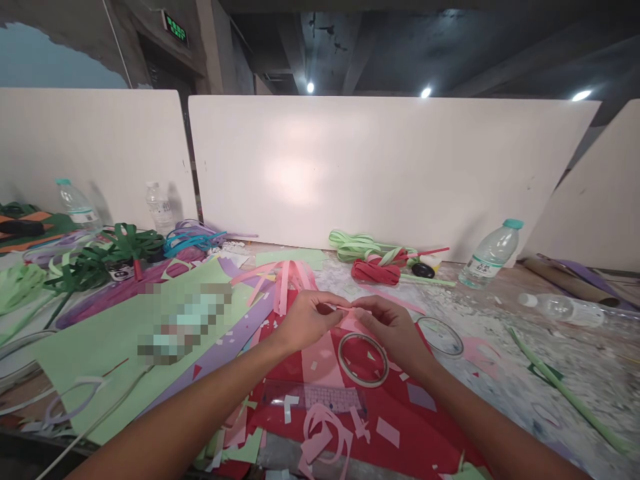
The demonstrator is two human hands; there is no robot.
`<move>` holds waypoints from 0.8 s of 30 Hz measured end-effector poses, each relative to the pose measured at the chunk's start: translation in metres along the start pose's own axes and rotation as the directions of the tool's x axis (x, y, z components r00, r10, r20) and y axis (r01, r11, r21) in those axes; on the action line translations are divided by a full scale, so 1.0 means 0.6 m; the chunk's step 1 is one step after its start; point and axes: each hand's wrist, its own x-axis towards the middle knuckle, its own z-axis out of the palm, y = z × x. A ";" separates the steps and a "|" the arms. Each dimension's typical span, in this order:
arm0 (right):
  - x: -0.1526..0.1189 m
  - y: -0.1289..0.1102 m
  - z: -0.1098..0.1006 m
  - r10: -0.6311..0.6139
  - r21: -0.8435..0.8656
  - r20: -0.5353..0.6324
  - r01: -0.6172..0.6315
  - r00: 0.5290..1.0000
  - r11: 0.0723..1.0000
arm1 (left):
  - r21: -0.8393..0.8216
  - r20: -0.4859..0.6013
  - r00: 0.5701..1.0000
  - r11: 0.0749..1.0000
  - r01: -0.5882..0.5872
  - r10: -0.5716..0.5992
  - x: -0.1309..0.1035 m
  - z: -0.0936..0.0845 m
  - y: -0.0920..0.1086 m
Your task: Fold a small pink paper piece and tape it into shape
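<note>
My left hand and my right hand meet over the red paper, each pinching the same thin pink paper strip between thumb and fingers. Just below them a tape roll lies flat on the red sheet. Behind my left hand, looped pink strips fan out in a bunch. A clear ruler lies nearer to me, with curled pink strips and small paper scraps around it.
Green paper with a blurred-out object lies left. Red and green strip bundles sit at the back. An upright bottle, a lying bottle, another tape roll and a green stem are to the right.
</note>
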 end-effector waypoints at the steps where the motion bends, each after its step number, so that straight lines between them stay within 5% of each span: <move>1: 0.000 -0.001 0.000 0.002 0.003 0.000 -0.002 1.000 1.000 | -0.009 0.002 1.000 1.000 -0.002 0.002 0.000 0.001 0.000; 24: -0.003 -0.003 0.003 0.003 -0.065 -0.086 -0.009 0.996 0.998 | -0.065 0.040 0.996 0.994 0.086 -0.084 0.002 0.000 0.003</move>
